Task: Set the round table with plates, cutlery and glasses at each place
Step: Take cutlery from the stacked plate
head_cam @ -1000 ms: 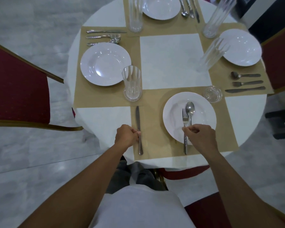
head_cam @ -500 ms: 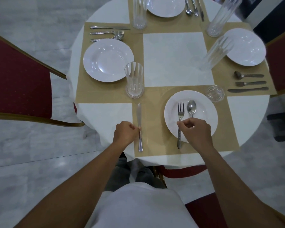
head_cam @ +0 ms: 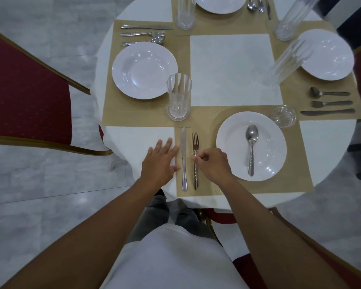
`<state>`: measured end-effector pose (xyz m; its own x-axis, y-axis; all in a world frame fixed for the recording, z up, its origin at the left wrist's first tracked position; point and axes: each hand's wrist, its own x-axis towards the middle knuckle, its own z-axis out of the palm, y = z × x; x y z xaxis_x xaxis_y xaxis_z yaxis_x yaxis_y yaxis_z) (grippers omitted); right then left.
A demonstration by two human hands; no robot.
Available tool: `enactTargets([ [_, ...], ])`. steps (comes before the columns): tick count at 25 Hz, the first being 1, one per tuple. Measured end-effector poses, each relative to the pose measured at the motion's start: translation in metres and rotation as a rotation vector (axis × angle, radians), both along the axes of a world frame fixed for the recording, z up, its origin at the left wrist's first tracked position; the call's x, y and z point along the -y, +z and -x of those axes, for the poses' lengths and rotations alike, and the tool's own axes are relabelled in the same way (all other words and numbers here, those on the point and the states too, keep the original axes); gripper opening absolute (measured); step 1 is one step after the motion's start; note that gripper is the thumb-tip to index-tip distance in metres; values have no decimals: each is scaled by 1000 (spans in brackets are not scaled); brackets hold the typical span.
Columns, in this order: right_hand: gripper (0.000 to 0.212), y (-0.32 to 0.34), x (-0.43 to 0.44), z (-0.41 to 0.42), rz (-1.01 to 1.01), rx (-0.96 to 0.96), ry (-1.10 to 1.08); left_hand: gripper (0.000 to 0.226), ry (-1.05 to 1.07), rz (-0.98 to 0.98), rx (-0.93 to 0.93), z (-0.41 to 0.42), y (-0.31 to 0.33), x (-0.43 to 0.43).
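Note:
At the near place a white plate [head_cam: 265,161] holds a spoon [head_cam: 251,147] lying lengthwise. Left of the plate, on the beige placemat [head_cam: 206,122], a knife [head_cam: 183,155] and a fork [head_cam: 195,142] lie side by side. My right hand [head_cam: 214,164] pinches the fork's handle between thumb and fingertips. My left hand [head_cam: 159,161] lies flat with fingers spread on the white tablecloth [head_cam: 138,140], its fingertips against the mat's edge just left of the knife. A tall glass [head_cam: 178,97] stands beyond the knife, and a low glass [head_cam: 283,116] stands at the plate's upper right.
Three other places carry a white plate, cutlery and a tall glass: left plate [head_cam: 144,69], right plate [head_cam: 327,55], far plate [head_cam: 221,4]. A red chair [head_cam: 23,94] stands at the left and another at the lower right [head_cam: 300,257].
My right hand carried the fork off the plate and set it beside the knife; the spoon stayed on the plate. My left hand let go of the knife and opened flat.

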<state>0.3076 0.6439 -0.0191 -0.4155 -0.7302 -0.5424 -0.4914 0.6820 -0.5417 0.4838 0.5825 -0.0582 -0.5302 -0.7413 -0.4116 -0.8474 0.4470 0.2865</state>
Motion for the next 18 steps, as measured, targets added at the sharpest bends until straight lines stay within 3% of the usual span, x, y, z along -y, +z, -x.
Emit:
enactTargets([
  [6, 28, -11, 9, -8, -98, -12, -52, 83, 32, -13, 16, 0, -3, 4],
  [11, 16, -7, 12, -14, -46, -116, -132, 82, 35, -17, 16, 0, -4, 4],
  [18, 20, -4, 9, -18, 33, -209, -98, 82, 25, -15, 31, 3, -2, 6],
])
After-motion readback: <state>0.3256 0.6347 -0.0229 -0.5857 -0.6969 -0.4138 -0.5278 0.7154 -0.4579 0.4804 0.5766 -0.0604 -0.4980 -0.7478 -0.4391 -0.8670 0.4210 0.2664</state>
